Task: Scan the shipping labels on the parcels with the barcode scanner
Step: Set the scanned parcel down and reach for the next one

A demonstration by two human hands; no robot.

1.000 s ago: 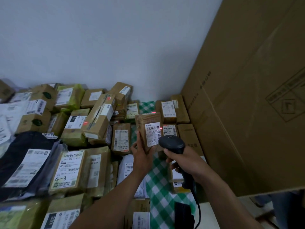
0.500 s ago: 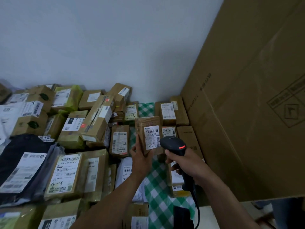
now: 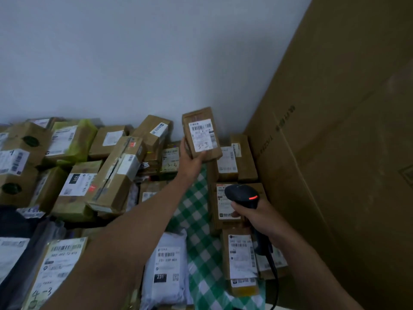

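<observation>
My left hand [image 3: 190,158] grips a small brown parcel [image 3: 201,134] from below and holds it out at arm's length near the white wall. Its white shipping label [image 3: 202,134] with a barcode faces me. My right hand [image 3: 254,217] holds the black barcode scanner [image 3: 242,196] by its handle, lower and to the right. A red light glows on the scanner's head. The scanner hangs over brown parcels [image 3: 225,205] lying on the green checked cloth [image 3: 197,211].
Many labelled brown boxes [image 3: 116,173] and mailers are piled on the left and at the back. A white mailer [image 3: 166,267] lies near me. A very large cardboard carton [image 3: 339,153] walls off the right side. The scanner's black cable [image 3: 276,280] trails down.
My left hand has lifted the small parcel up and away from the scanner, toward the wall. The scanner stays in my right hand, its red light on.
</observation>
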